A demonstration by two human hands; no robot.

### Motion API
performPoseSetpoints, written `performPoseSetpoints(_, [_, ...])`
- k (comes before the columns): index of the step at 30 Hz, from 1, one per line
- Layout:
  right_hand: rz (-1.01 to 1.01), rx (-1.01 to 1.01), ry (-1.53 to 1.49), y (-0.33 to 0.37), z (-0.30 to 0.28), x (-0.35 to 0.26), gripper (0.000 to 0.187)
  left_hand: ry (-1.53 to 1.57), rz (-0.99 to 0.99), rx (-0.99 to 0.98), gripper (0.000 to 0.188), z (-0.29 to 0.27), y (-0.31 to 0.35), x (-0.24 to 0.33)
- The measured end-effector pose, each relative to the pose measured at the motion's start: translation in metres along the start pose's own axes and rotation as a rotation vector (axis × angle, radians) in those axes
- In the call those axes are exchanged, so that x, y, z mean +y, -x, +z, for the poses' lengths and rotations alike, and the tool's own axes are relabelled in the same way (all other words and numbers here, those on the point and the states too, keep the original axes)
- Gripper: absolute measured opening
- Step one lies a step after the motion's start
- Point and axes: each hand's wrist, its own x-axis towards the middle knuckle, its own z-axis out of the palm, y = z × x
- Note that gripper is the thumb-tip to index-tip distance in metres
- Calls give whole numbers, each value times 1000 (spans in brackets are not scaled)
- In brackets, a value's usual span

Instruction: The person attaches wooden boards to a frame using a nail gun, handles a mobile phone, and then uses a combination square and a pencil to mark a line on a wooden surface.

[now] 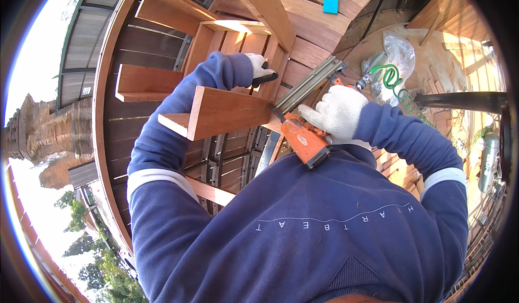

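A person in a navy sweatshirt (303, 260) grips an orange pneumatic nail gun (305, 141) amid reddish-brown timberwork, the white-gloved right hand (339, 111) curled around the tool's handle. The gun's body lies against that hand, extending below and to its left, with the dark rear cap close to the wearer's chest; a long grey magazine (311, 84) slants up past the glove's far side. The dark nose sits at the right end of a wooden board (232, 111), though whether the two touch cannot be told. The left hand (260, 68), in a white glove with dark fingers, is apart from the gun, beyond the board and near slatted timber; its fingers are partly hidden, and whether they are spread, pressed together or pinching the wood cannot be made out. A green coiled air hose (390, 76) loops just beyond the right hand, beside a clear plastic bag (403, 51). At the top of the view, a square with a teal handle (331, 0) sits against wooden slats (308, 14), while an L-shaped timber piece (173, 11) juts out at upper left.
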Motion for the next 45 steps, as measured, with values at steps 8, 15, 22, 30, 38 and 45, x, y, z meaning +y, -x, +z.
performPoseSetpoints(8, [-45, -6, 57, -2, 5, 3, 41, -74, 107, 25, 55, 5, 1, 0])
performPoseSetpoints(15, [-10, -47, 20, -3, -2, -3, 40, -21, 129, 35, 55, 7, 6, 1])
performPoseSetpoints(22, [-12, -5, 41, -4, -2, -3, 43, 31, 48, -11, 57, 3, 9, 1])
performPoseSetpoints(30, [-63, 67, 49, 1, 5, -10, 45, 63, 21, -13, 55, -2, 11, 4])
performPoseSetpoints(38, [-11, -38, 25, -3, 1, -26, 43, 136, -60, 12, 56, 0, 9, 6])
performPoseSetpoints(45, [22, -100, 31, -4, -3, -28, 43, 174, 19, 69, 54, 2, 9, 3])
